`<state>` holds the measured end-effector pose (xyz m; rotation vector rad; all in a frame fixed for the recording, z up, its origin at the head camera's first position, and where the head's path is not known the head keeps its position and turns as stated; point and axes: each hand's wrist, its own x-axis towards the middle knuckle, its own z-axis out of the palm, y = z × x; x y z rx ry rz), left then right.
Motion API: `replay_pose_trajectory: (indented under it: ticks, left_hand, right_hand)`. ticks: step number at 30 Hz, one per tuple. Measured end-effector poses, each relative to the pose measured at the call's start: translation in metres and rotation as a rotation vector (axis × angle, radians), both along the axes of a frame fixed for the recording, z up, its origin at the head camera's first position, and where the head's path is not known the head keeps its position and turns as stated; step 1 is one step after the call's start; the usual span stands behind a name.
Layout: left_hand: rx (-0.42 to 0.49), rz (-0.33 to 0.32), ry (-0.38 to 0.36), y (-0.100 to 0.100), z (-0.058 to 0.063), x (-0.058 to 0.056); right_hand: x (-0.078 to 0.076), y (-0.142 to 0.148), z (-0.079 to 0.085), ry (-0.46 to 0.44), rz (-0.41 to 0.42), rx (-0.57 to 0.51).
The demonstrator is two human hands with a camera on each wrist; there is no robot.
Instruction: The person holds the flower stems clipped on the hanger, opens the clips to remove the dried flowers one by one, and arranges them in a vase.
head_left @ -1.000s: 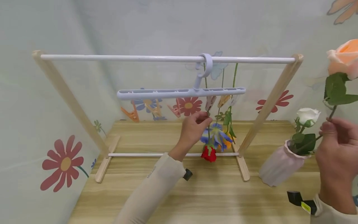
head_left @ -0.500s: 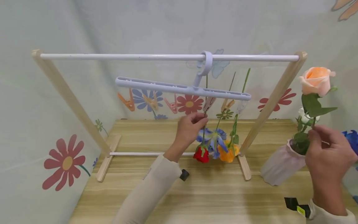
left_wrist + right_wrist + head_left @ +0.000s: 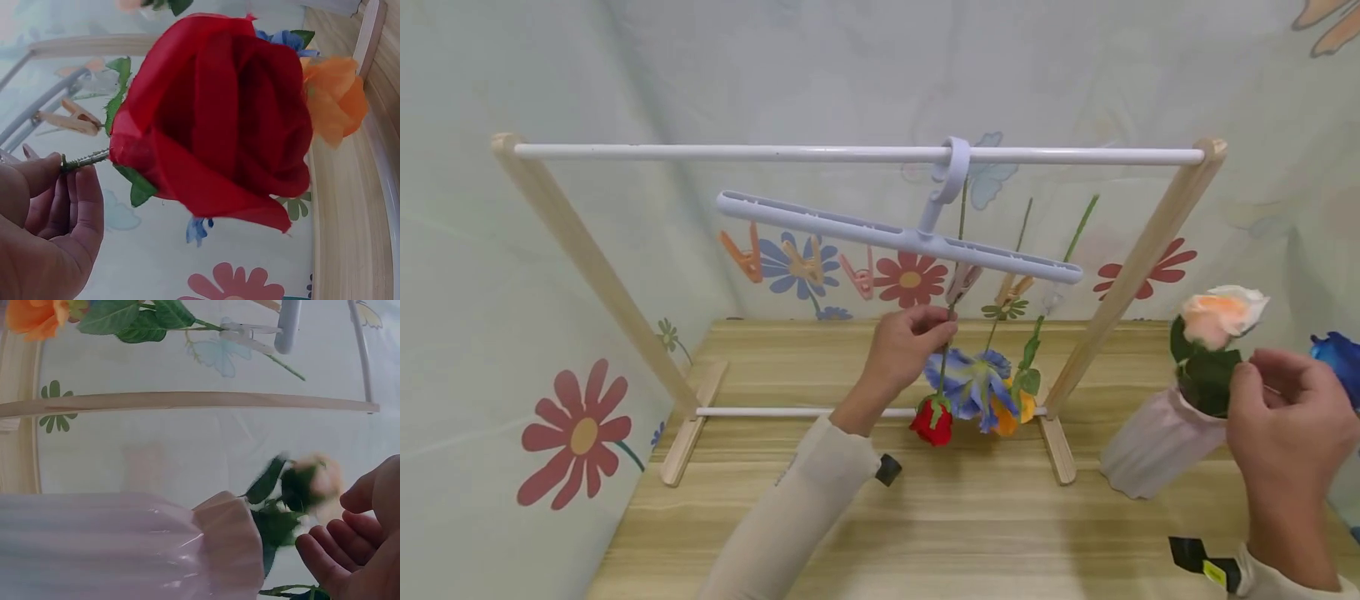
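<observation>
My left hand (image 3: pixel 906 350) pinches the stem of an upside-down red rose (image 3: pixel 932 420) just below a pinkish clothespin (image 3: pixel 962 282). In the left wrist view the red bloom (image 3: pixel 219 125) fills the middle, and the fingertips hold its green stem (image 3: pixel 87 160). A blue flower (image 3: pixel 976 385) and an orange flower (image 3: pixel 1006 417) hang beside it. My right hand (image 3: pixel 1292 425) is beside the pale ribbed vase (image 3: pixel 1157 442), thumb and fingers apart. A peach rose (image 3: pixel 1213 319) stands in the vase; the right wrist view shows a gap between it and the fingers.
A tilted pale-blue clip hanger (image 3: pixel 835 225) hangs by its hook from the white top bar (image 3: pixel 737 153) of a wooden rack. Orange (image 3: pixel 743 254), beige and pink clothespins dangle at its left. A dark-blue flower (image 3: pixel 1337 362) shows behind the right hand.
My right hand has lowered the peach rose into the vase and let go of it. The hanger has tilted, its right end lower. My left hand keeps pinching the red rose's stem.
</observation>
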<state>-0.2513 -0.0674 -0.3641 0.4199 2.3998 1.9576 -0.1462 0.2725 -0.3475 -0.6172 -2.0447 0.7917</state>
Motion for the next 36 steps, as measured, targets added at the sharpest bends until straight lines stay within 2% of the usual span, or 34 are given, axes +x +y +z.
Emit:
replay_pose_trajectory:
  ticks: [4, 7, 12, 18, 22, 31, 36]
  left_hand:
    - [0.017, -0.007, 0.004, 0.000, -0.001, 0.000]
    - [0.033, -0.012, 0.001, -0.001, 0.000, 0.001]
    - [0.050, -0.019, -0.003, 0.000, 0.002, 0.003]
    - [0.054, -0.028, -0.011, 0.002, 0.000, 0.004]
    - [0.055, -0.033, -0.022, 0.003, 0.001, 0.006]
    - [0.059, -0.039, -0.031, 0.006, 0.004, 0.012]
    - [0.061, -0.036, -0.011, 0.009, 0.002, 0.015]
  right_hand:
    - [0.003, -0.010, 0.008, 0.071, 0.013, -0.045]
    - [0.006, -0.022, 0.012, 0.137, 0.043, -0.036]
    - [0.006, -0.049, 0.012, 0.216, 0.183, 0.026]
    - [-0.004, -0.084, 0.006, 0.142, 0.386, 0.050]
    - [-0.014, -0.106, 0.006, 0.130, 0.510, 0.037]
    - [-0.037, -0.147, 0.008, 0.021, 0.674, 0.010]
    - [-0.051, -0.170, 0.012, -0.033, 0.757, -0.076]
